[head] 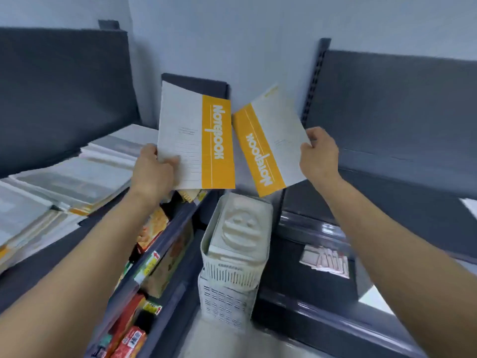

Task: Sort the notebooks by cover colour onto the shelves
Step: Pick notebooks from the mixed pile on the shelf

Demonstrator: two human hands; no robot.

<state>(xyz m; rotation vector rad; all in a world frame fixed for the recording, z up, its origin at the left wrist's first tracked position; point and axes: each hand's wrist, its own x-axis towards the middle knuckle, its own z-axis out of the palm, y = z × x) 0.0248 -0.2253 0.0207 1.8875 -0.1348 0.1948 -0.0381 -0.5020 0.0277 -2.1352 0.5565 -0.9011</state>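
**Two orange notebooks, one in each hand**

Two dark grey shelf units meet in the corner ahead of me. The left shelf [44,270] carries a broad spread of stacked notebooks [69,182], pale covers overlapping, blurred so that I can make out little beyond a few orange edges low in the pile. The right shelf [402,177] is mostly bare, with only a white corner of something at its far right edge. Below the left shelf, lower tiers hold packets in red, orange and yellow [152,257]. Between the two units stands a white plastic basket [232,270] with a slotted wall, and a pale moulded piece sits in its top. On a lower right tier lies a small flat packet [326,262] with pink marks.

Both of my arms reach forward over all this. My left hand [152,171] holds the left notebook [196,138] by its lower left corner, thumb on the cover, the grip closed on it; its orange band with white lettering faces right. My right hand [320,156] pinches the right notebook [271,143] at its right edge, the grip closed there too. That one tilts, its orange band on the left. Both notebooks are in the air above the basket, their orange edges near each other, apart.
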